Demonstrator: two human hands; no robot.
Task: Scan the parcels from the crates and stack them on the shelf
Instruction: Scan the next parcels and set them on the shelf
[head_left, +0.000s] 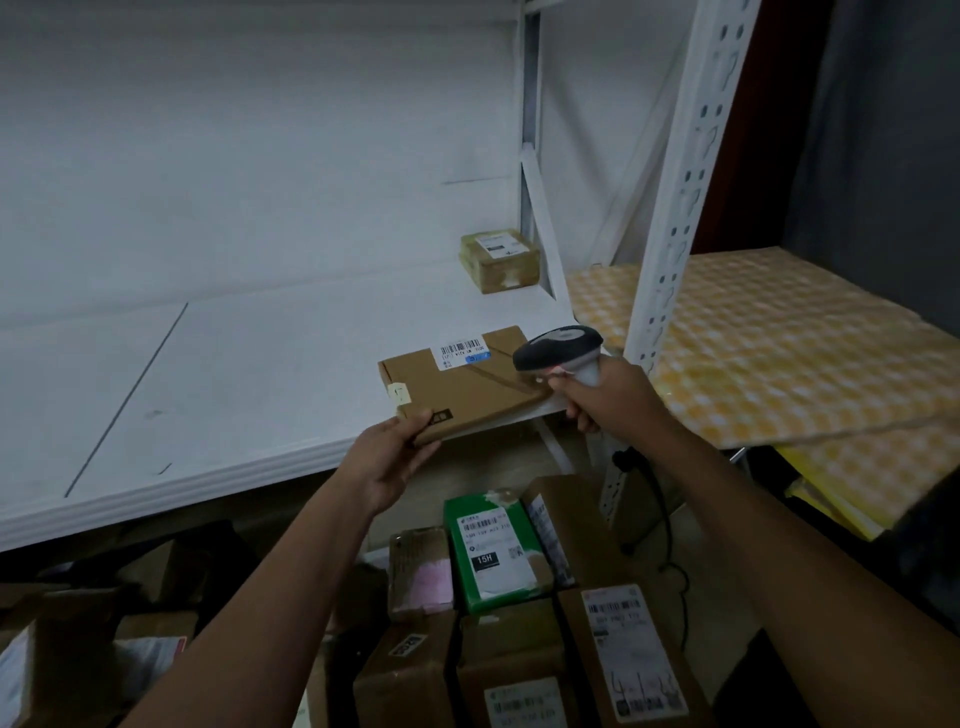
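Observation:
A flat brown cardboard parcel (462, 387) with a white barcode label lies at the front right of the white shelf (234, 374). My left hand (395, 457) grips its near left corner, thumb on top. My right hand (608, 397) grips the handle of a grey barcode scanner (558, 348), whose head hangs over the parcel's right end. A small brown box (500, 261) with a label sits at the shelf's back right. Below the shelf, several parcels fill the crates, among them a green parcel (493, 551) and a tall brown one (631, 654).
A white perforated shelf post (680, 197) stands just right of the scanner. Beyond it lies a yellow checked board (779, 353). The scanner's black cable (665, 519) hangs down beside the crates. More cartons (104, 649) sit at the lower left.

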